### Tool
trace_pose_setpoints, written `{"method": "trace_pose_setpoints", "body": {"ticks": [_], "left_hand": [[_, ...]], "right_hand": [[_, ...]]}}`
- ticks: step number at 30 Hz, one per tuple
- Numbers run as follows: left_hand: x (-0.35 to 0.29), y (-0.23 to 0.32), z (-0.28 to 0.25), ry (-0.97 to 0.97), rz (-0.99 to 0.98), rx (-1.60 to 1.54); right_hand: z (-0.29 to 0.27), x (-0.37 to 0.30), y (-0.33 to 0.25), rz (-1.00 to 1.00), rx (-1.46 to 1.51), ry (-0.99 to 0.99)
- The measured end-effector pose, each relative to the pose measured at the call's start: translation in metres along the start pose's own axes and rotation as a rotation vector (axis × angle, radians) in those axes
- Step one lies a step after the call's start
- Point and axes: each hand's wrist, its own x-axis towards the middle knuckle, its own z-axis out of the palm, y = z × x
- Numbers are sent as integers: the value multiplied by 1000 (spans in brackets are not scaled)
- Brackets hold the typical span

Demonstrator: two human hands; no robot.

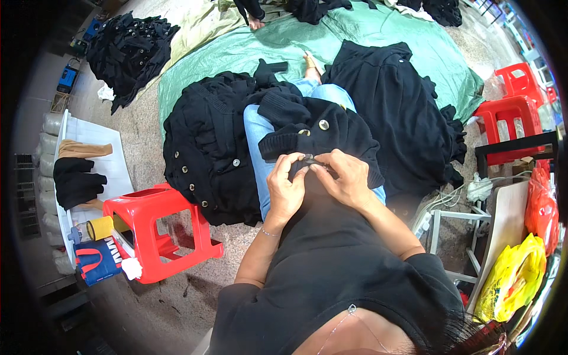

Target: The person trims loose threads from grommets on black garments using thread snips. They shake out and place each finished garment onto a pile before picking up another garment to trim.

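Observation:
A black knit cardigan (343, 131) with round metallic-looking buttons lies across my lap, over my light blue jeans. At its near edge my left hand (289, 184) and my right hand (344, 177) meet, fingertips pinched close together. Between them is a small dark button (308, 158) at the garment's edge; whether a thread or tool is there too I cannot make out. To the left of my legs sits a heap of black cardigans (204, 142) with similar buttons. On my right, more black knitwear (393, 112) is spread in a pile.
A green tarp (231, 56) covers the floor ahead, where another person's hand (255, 23) shows at the far edge. A red stool (163, 228) stands at left beside a white table (112, 160). At right are red stools (509, 121), a metal frame and a yellow bag (512, 281).

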Motion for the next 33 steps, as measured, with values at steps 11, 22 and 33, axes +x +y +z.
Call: {"method": "trace_pose_setpoints", "body": {"ticks": [11,22,33], "left_hand": [[2,7,2,0,29,17],[-17,108,74,-1220,606,-734],[35,-89,-17,-72,40,506]], "right_hand": [[11,-7,13,596,868,206],[-139,60,25,422,330,416],[-33,56,83,274,-101,-351]]}}
